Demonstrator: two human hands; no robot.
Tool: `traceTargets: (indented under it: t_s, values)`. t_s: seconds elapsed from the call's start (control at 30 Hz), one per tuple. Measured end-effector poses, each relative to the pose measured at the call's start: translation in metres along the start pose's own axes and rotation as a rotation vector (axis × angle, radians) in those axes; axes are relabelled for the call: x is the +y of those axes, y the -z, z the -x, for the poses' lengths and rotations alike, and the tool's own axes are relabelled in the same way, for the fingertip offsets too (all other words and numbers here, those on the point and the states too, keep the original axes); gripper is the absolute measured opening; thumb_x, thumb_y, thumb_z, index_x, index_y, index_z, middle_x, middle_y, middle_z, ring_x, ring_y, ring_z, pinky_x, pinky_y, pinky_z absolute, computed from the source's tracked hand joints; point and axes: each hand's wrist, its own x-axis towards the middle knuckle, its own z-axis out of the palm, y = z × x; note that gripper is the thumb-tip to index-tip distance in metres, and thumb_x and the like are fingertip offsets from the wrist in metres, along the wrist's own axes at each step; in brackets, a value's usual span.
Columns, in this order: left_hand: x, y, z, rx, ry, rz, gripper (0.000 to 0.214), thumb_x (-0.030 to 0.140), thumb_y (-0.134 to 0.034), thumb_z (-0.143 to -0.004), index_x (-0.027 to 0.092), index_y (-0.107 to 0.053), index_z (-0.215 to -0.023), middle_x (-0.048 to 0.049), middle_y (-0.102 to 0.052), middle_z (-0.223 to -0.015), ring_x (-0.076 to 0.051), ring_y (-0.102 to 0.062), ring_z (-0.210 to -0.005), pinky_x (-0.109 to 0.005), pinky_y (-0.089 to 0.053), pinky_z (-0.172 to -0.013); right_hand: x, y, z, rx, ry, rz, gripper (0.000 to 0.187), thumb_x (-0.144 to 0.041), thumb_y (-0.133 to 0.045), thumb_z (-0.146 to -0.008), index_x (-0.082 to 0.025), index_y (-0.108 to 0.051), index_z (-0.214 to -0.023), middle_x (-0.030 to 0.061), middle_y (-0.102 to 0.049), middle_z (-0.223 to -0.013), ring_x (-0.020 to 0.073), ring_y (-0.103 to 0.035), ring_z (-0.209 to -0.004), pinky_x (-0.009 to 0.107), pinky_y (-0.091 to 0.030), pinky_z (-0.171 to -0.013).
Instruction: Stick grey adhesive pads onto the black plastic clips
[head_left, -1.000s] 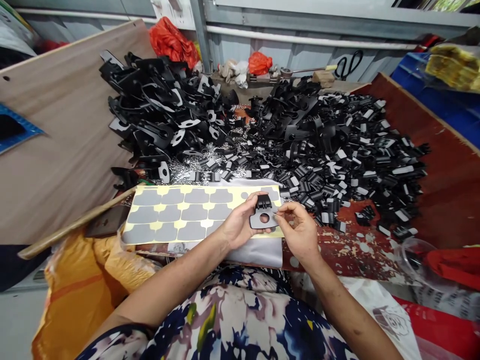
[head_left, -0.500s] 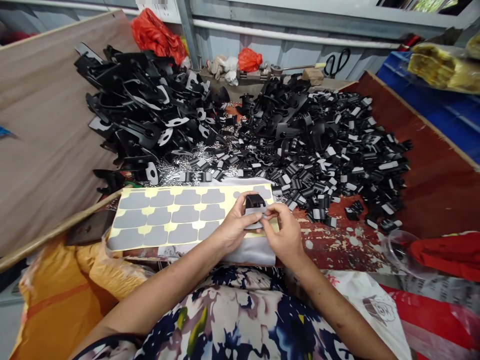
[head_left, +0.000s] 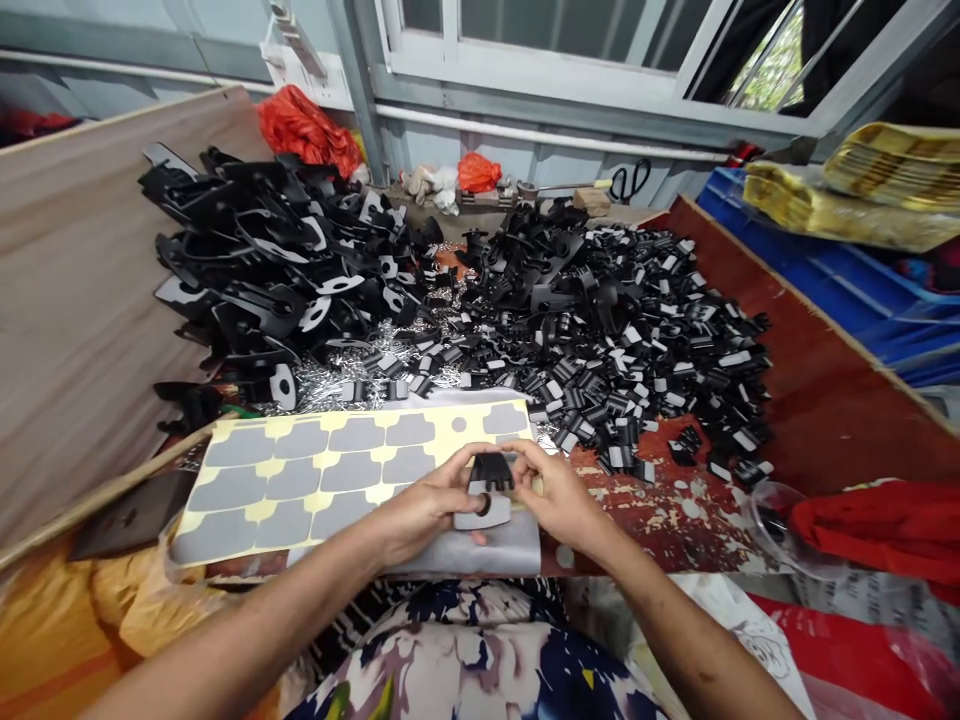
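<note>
A black plastic part (head_left: 492,470) with a grey face and a round hole is held up over the near right end of the sticker sheet. My left hand (head_left: 429,503) is closed on its left side, the thumb lying on the grey face beside the hole. With bent fingers, my right hand (head_left: 561,492) grips its upper right edge. Under and left of the hands lies a pale yellow backing sheet (head_left: 322,455) with rows of grey stickers. A smooth grey cloth or sheet (head_left: 491,553) shows beneath it at the table's front edge.
Large black plastic parts (head_left: 247,260) are heaped at the back left, small black clips (head_left: 622,340) at the right. Loose metal pins (head_left: 337,375) lie between. Wooden boards (head_left: 90,300) wall the sides. Scissors (head_left: 630,182) rest at the back; a clear plastic cup (head_left: 780,525) stands at right.
The view has tilted up, showing more window. The black part has turned so its grey face and hole show. My right fingers have shifted from its front to its upper right edge.
</note>
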Motion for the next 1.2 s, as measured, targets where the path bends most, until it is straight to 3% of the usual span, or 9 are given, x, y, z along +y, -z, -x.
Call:
traceTargets:
  t_s: [0.1,0.2,0.3,0.47,0.63,0.73,0.87,1.07,1.2]
  values:
    - [0.070,0.021,0.015,0.148,-0.101,-0.105,0.070,0.008,-0.076,-0.082,0.028,-0.053,-0.145,-0.0118,-0.068,-0.113,-0.025,-0.074,-0.090,-0.035,-0.065,-0.071,-0.009,0.038,-0.035,0.132,0.117,0.317,0.030,-0.014,-0.064,-0.095,-0.025,-0.072,-0.122,0.0036,-0.074,-0.100,0.0204,-0.069,-0.086,0.033,-0.056,-0.078]
    - [0.150,0.033,0.029,0.417,-0.624,-0.043,0.084,0.012,-0.073,-0.086,0.037,-0.035,-0.157,-0.0122,-0.066,-0.135,-0.030,-0.073,-0.112,-0.044,-0.063,-0.093,-0.014,0.076,-0.088,0.335,0.262,0.731,0.046,-0.004,-0.053,-0.096,-0.022,-0.068,-0.136,0.0133,-0.068,-0.138,0.0283,-0.064,-0.113,0.041,-0.054,-0.093]
    - [0.178,0.035,0.030,0.543,-0.833,0.049,0.068,0.020,-0.072,-0.086,0.029,-0.044,-0.148,-0.0134,-0.072,-0.124,-0.030,-0.074,-0.108,-0.043,-0.064,-0.087,-0.009,0.104,-0.132,0.273,0.300,1.075,0.047,0.001,-0.051,-0.094,-0.022,-0.074,-0.128,0.0132,-0.058,-0.156,0.0312,-0.061,-0.116,0.045,-0.051,-0.092]
    - [0.094,0.025,-0.004,0.224,-0.268,0.036,0.046,0.016,-0.075,-0.090,0.013,-0.058,-0.133,-0.0158,-0.078,-0.104,-0.026,-0.077,-0.092,-0.039,-0.064,-0.083,0.005,0.111,-0.120,0.328,0.284,1.047,0.023,-0.010,-0.058,-0.098,-0.018,-0.079,-0.095,0.0131,-0.076,-0.120,0.0268,-0.069,-0.099,0.041,-0.055,-0.087]
    - [0.024,-0.001,-0.038,0.054,-0.107,0.227,0.078,0.020,-0.080,-0.088,0.025,-0.042,-0.156,-0.0143,-0.074,-0.119,-0.027,-0.076,-0.100,-0.045,-0.063,-0.089,0.006,0.054,-0.034,0.321,0.567,0.543,0.021,-0.018,-0.059,-0.104,-0.026,-0.078,-0.106,0.0064,-0.078,-0.115,0.0217,-0.074,-0.107,0.037,-0.062,-0.092]
    - [0.018,-0.012,-0.053,0.108,-0.080,0.158,0.081,0.017,-0.086,-0.078,0.032,-0.050,-0.149,-0.0043,-0.069,-0.104,-0.019,-0.070,-0.078,-0.035,-0.064,-0.066,0.012,0.020,0.000,0.267,0.556,0.364,0.026,-0.014,-0.056,-0.104,-0.026,-0.075,-0.118,0.0067,-0.076,-0.126,0.0206,-0.072,-0.119,0.037,-0.060,-0.102]
    - [0.026,-0.015,-0.080,0.262,-0.250,-0.029,0.059,0.010,-0.080,-0.074,0.027,-0.061,-0.127,-0.0017,-0.062,-0.100,-0.015,-0.062,-0.071,-0.026,-0.059,-0.055,0.031,0.010,0.010,0.513,0.305,0.392,0.030,-0.012,-0.053,-0.104,-0.024,-0.072,-0.123,0.0098,-0.076,-0.125,0.0248,-0.068,-0.118,0.044,-0.054,-0.102]
    - [0.023,-0.009,-0.120,0.239,-0.307,-0.205,0.057,0.008,-0.070,-0.072,0.027,-0.057,-0.124,-0.0034,-0.061,-0.105,-0.014,-0.061,-0.069,-0.026,-0.058,-0.050,0.044,0.005,-0.004,0.247,0.209,0.637,0.017,-0.011,-0.064,-0.099,-0.023,-0.076,-0.098,0.0045,-0.081,-0.103,0.0259,-0.061,-0.098,0.042,-0.041,-0.088]
    - [0.012,0.001,-0.129,0.233,-0.328,-0.208,0.058,0.014,-0.073,-0.075,0.028,-0.053,-0.127,-0.0033,-0.061,-0.106,-0.016,-0.065,-0.073,-0.027,-0.061,-0.050,0.023,0.004,0.001,0.186,0.081,0.473,0.020,-0.006,-0.065,-0.093,-0.023,-0.075,-0.089,0.0027,-0.079,-0.095,0.0248,-0.060,-0.096,0.041,-0.040,-0.090]
